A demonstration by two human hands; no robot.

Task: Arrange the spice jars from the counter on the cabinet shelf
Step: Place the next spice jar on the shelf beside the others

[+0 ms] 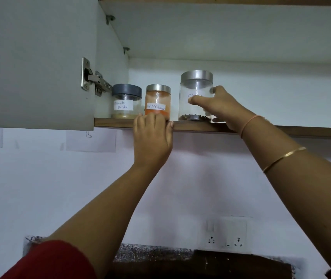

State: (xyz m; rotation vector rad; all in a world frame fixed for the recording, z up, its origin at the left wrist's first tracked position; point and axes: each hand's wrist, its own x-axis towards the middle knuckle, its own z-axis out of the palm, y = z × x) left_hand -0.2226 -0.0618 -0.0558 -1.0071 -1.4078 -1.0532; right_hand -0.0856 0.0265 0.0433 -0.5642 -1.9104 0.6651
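On the shelf, three jars stand along the front edge: coriander jar by the left corner, chilli jar beside it, clove jar right. Right hand wraps the clove jar, fingers clamped round it. Left hand grips the shelf's front edge, fingertips touching the chilli jar.

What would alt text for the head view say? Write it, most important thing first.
A person's right hand grips a large clear cloves jar on the cabinet shelf, while the left hand rests at the shelf edge in front of a red chilli powder jar. A coriander powder jar stands furthest left, beside the open cabinet door.
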